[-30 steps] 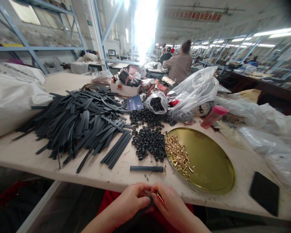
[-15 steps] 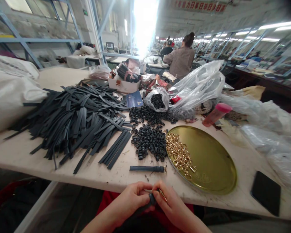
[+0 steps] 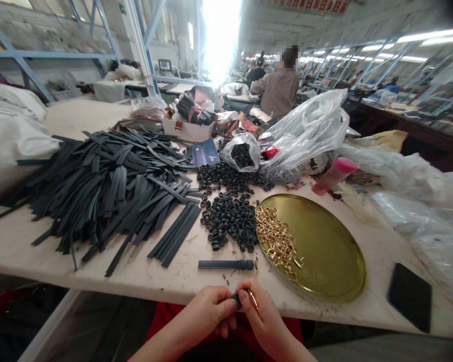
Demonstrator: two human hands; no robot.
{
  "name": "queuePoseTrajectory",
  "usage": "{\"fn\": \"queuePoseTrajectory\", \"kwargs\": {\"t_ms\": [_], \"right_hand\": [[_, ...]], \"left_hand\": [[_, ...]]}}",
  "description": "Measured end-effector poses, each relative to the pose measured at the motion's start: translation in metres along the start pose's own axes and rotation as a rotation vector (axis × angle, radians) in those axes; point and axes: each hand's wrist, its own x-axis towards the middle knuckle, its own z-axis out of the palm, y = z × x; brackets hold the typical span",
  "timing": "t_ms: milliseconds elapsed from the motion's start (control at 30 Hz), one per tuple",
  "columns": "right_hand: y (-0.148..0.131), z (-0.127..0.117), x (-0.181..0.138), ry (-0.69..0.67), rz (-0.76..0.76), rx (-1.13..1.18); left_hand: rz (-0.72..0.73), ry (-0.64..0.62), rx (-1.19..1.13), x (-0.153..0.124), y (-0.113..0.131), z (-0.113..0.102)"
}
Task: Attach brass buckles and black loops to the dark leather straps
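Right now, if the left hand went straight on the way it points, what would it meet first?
The left hand would most likely meet the right hand first, close in front of it; whether the two touch is unclear.

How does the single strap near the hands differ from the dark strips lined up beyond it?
The single strap has a gold buckle at its right end; the lined-up strips show none. The single strap lies nearly straight across the view, while the lined-up strips slant. The single strap lies alone; the lined-up strips lie side by side. Both are dark, long and narrow.
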Motion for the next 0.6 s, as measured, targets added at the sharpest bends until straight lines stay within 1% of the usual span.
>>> {"fn": "queuePoseTrajectory", "kwargs": {"t_ms": [100,167,300,400,500,600], "right_hand": [[0.001,0.001,0.005,0.041,0.017,0.015],[0.002,0.002,0.008,0.027,0.016,0.003],[0.005,0.001,0.012,0.012,-0.001,-0.006],[0.006,0.001,0.012,0.05,0.004,0.037],[0.006,0.001,0.011,0.085,0.038,0.112],[0.004,0.002,0.009,0.071,0.029,0.133]], "left_hand": [[0.066,0.021,0.088,0.003,0.007,-0.004],[0.095,0.043,0.199,0.002,0.013,-0.01],[0.095,0.055,0.331,-0.001,0.023,-0.018],[0.089,0.017,0.313,-0.002,0.027,-0.022],[0.059,-0.05,0.215,0.0,0.029,-0.023],[0.052,-0.057,0.154,0.003,0.027,-0.023]]}}
